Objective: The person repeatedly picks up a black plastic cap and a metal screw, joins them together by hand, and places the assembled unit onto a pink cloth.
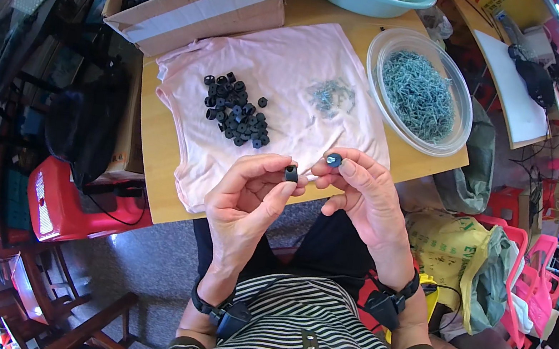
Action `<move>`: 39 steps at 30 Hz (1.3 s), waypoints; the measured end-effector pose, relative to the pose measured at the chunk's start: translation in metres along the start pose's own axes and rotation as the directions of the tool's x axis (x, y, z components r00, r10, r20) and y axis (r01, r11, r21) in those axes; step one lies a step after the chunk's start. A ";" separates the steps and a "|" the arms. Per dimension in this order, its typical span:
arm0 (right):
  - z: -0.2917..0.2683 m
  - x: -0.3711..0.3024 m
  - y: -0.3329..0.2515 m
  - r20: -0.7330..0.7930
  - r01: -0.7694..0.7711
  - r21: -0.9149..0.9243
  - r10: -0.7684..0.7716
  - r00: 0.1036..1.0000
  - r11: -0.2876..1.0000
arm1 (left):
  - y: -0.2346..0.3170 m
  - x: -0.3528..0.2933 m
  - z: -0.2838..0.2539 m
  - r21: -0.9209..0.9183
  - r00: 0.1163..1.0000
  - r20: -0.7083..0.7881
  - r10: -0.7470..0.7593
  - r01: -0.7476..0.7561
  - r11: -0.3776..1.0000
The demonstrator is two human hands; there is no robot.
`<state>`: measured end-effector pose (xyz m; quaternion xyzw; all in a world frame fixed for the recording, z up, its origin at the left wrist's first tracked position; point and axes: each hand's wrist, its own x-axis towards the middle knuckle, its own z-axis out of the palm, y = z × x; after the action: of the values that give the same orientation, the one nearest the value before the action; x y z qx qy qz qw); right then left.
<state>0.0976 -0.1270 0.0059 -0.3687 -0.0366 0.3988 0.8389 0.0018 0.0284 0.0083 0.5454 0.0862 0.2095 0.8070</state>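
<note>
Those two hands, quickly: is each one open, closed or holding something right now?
Left hand: closed, pinching a small black piece.
Right hand: closed, pinching a small dark round piece with shiny metal showing.

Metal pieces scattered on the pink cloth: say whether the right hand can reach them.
Probably yes: only pink cloth lies between the right hand and metal pieces, though that hand holds a black part.

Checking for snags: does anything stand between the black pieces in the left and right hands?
Only fingertips lie between the ring-like black piece in the left hand and the round black piece in the right hand; no other object shows.
</note>
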 end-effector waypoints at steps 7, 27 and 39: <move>-0.003 -0.001 -0.004 0.060 -0.036 0.119 0.029 0.998 0.992 | -0.001 -0.001 0.004 -0.005 0.999 0.014 0.035 -0.035 0.999; 0.043 -0.016 -0.011 0.250 0.460 -0.771 -0.454 0.855 0.440 | -0.008 0.000 -0.003 -0.326 0.990 0.078 -0.115 0.134 0.936; 0.045 -0.014 -0.008 0.365 0.503 -0.849 -0.508 0.780 0.163 | -0.010 0.000 -0.005 -0.289 0.995 0.055 -0.082 0.095 0.953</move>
<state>0.0778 -0.1134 0.0472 -0.7359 -0.3698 0.0050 0.5672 0.0024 0.0294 -0.0027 0.4206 0.0617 0.1718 0.8887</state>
